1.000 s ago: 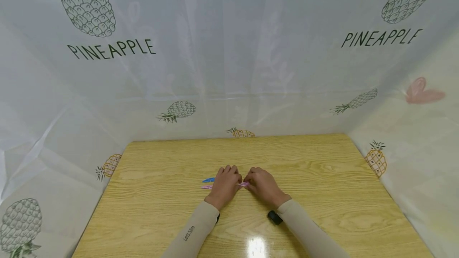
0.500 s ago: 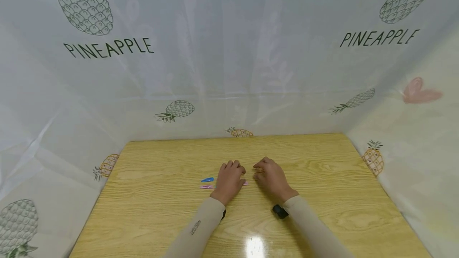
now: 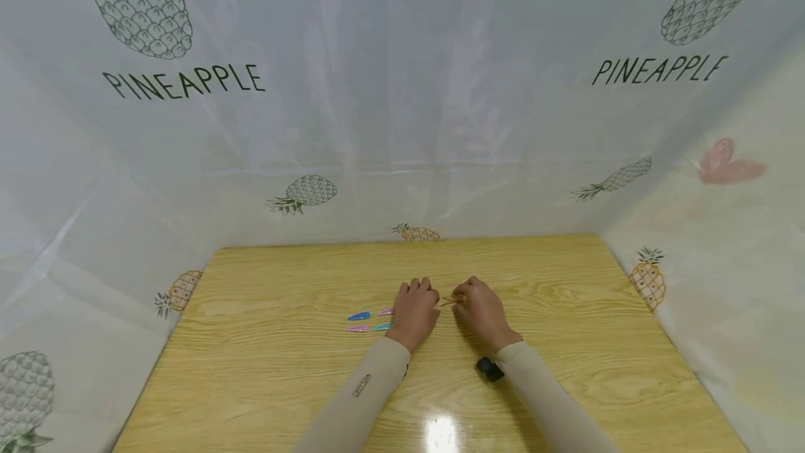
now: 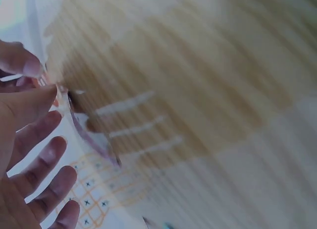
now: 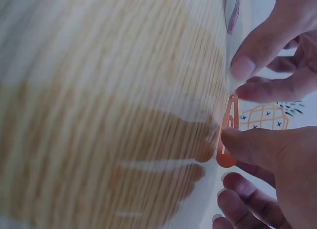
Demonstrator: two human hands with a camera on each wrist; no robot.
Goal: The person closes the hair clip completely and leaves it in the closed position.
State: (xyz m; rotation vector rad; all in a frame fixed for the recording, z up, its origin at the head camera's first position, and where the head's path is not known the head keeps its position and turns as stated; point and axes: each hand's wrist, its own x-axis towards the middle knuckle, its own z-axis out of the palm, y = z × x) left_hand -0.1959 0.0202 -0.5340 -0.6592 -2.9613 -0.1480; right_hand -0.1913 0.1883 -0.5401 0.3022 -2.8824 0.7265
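In the head view my right hand point(image 3: 483, 313) pinches an orange snap hair clip point(image 5: 228, 135) by its wide end, just above the wooden table. My left hand point(image 3: 415, 313) hovers beside the clip's narrow tip, fingers spread; in the right wrist view its thumb and finger are at that tip, and whether they touch is unclear. Left of my left hand lie a blue hair clip point(image 3: 359, 316), a pink hair clip point(image 3: 357, 328), a teal hair clip point(image 3: 382, 327) and a second pink clip point(image 3: 385, 312), the last two partly covered. A purplish-pink clip point(image 4: 91, 140) shows in the left wrist view.
The wooden table point(image 3: 534, 264) extends around both hands. White sheeting point(image 3: 390, 124) with pineapple prints walls it at the back and sides. A black device point(image 3: 489, 369) sits at my right wrist.
Both hands have left a pink clip they were handling together. My right hand now holds up an orange clip. My left hand has shifted right, uncovering teal and pink clips.
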